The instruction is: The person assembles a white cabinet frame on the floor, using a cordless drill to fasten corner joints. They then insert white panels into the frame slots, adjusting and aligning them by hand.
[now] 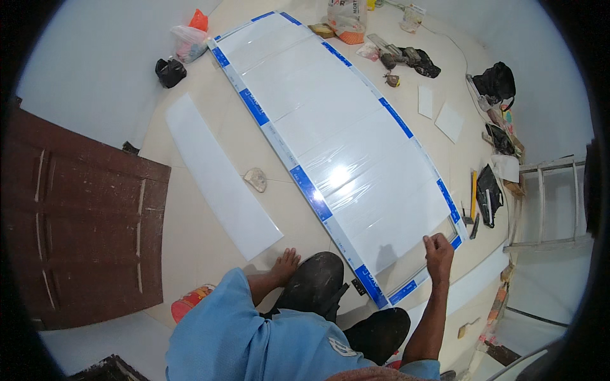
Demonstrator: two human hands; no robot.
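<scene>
White panel (372, 152) in the blue-taped frame (309, 192) is pinched by your right hand (438, 255); your left hand (283, 269) lies open-fingered near your knee (318, 270).

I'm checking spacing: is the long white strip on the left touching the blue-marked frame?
Apart: the head view shows pale floor between the white strip and the blue-marked frame.

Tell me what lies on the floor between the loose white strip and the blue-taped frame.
The head view shows a small pale lump, perhaps a crumpled bag, nearer the white strip than the blue-taped frame.
</scene>
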